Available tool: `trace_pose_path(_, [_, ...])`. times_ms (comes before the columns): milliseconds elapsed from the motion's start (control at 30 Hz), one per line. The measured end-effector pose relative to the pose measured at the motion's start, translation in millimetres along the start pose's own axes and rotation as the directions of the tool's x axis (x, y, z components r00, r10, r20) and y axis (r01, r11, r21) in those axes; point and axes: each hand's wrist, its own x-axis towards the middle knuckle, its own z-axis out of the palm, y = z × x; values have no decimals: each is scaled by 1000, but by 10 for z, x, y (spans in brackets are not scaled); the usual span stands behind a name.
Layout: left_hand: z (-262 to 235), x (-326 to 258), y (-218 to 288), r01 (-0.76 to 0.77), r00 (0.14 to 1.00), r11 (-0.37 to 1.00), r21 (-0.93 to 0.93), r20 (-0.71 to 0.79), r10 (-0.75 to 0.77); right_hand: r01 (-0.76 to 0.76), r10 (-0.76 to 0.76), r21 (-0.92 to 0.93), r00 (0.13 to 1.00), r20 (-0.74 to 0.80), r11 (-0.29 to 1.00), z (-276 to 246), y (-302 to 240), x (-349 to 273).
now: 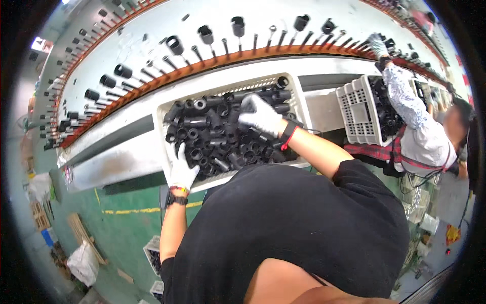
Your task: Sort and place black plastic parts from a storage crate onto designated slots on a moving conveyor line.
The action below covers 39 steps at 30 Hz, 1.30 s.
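A white plastic crate (302, 109) full of black tubular parts (215, 121), like sockets, sits in front of me. My left hand (183, 169), in a white glove, lies at the crate's near left side. Its fingers and thumb are spread apart, with the fingertips touching or just above the parts. Over the right half of the crate is my gloved right hand (260, 116), its fingers curled down among the black parts. Whatever those fingers grip is hidden by the glove.
Beyond the crate runs an orange-brown rack (223, 60) of upright rods, several capped with black cylinders. At right, a co-worker (425, 137) reaches to this rack beside another white crate (357, 114) of black parts. Green floor (126, 223) shows lower left.
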Motion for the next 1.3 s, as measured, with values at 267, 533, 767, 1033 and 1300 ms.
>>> trace_pose_path(267, [123,119,113,29,990,983,183,129,-54,441,-11,128,300,-954,888,-2636,-70,782])
trace_pose_path(533, [179,104,8,71,983,984,163,159,-97,-167,-278,-382,440,-854,909,-3437,82,1537])
trace_pose_path(767, [178,133,-22,42,998,991,130,48,-48,-290,-400,-782,730,-554,552,-3306,-44,2005])
trace_pose_path(1033, [410,285,-124,115,980,920,374,110,-167,-241,-761,-929,534,-367,280,-2024,-661,1224])
trace_pose_path(1300, [404,175,-93,142,989,953,268,-65,-129,349,-30,-772,919,394,532,-22,-196,-111])
